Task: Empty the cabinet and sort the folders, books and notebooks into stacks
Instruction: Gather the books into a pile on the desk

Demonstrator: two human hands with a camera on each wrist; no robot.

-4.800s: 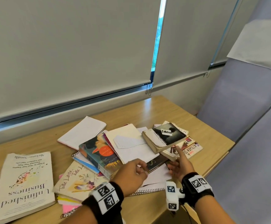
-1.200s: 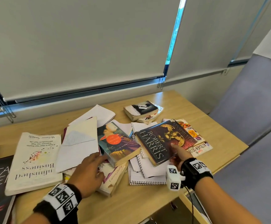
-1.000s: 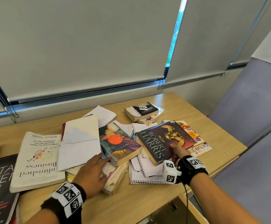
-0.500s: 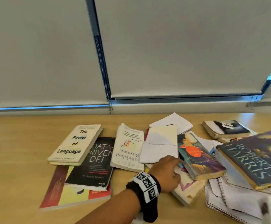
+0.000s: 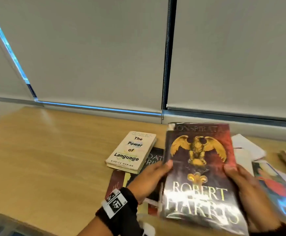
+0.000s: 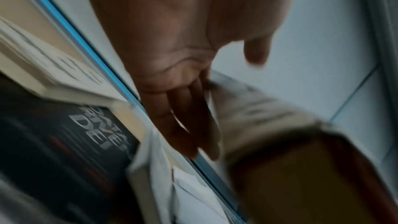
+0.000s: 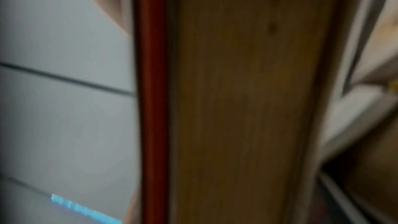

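Note:
A thick dark book with a gold eagle and "Robert Harris" on its cover (image 5: 200, 171) is held above the table by both hands. My left hand (image 5: 154, 176) grips its left edge, thumb on the cover; in the left wrist view the fingers (image 6: 185, 125) lie under the book (image 6: 301, 168). My right hand (image 5: 241, 179) grips its right edge. In the right wrist view the book's page edge (image 7: 247, 100) fills the frame and the fingers are hidden. Under the held book lie a white book, "The Power of Language" (image 5: 132, 150), and a black book (image 5: 153, 159).
The wooden table (image 5: 45, 159) runs left with bare surface. More books and white papers (image 5: 246, 147) lie at the right, among them a colourful cover (image 5: 278, 184). Closed roller blinds (image 5: 87, 48) stand behind the table.
The Robert Harris book has been lifted off the right pile and carried left over the other books. My left hand left the pile and took its left edge. The view swung left.

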